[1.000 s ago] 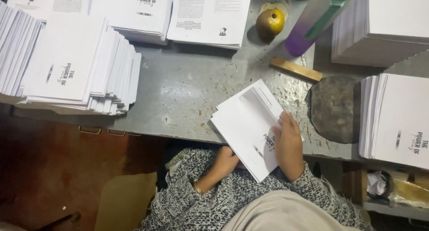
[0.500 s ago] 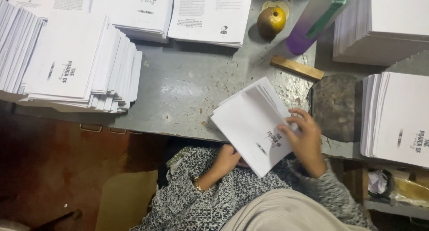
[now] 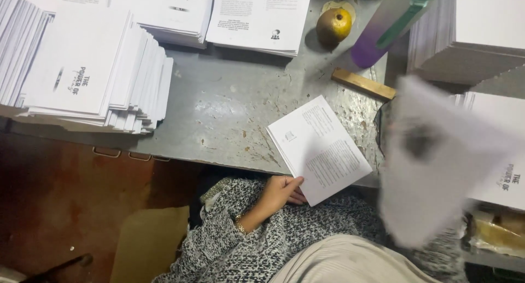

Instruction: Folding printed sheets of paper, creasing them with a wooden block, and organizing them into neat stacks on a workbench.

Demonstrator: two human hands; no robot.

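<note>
Lap: a speckled grey knit sleeve (image 3: 240,244) and a pale cloth (image 3: 350,261) fill the bottom edge, closest to the camera.
Left hand: the left hand (image 3: 281,191) sits at the table's near edge, fingers curled under the near corner of a booklet stack (image 3: 320,147), thumb on top, gripping it.
Booklet stack: it lies tilted on the grey metal table (image 3: 229,108), its near corner hanging over the edge, printed text facing up.
Right hand: out of sight; I cannot tell whether it is open or closed.
Blurred sheet: a white sheet (image 3: 437,162) smears across the right side, in the air, a dark mark showing on it; too blurred to read more.
Right piles: a white pile with a printed cover (image 3: 506,179) lies partly behind that sheet, and a tall white pile (image 3: 470,31) stands further back.
Mid table: a wooden stick (image 3: 363,84) lies just beyond the booklet stack, apart from it.
Left pile: a fanned heap of printed covers (image 3: 93,69) sits well to the left.
Far edge: a yellow-brown fruit (image 3: 334,25) beside a purple and green bottle (image 3: 391,20), and more printed piles (image 3: 257,18) along the back.
</note>
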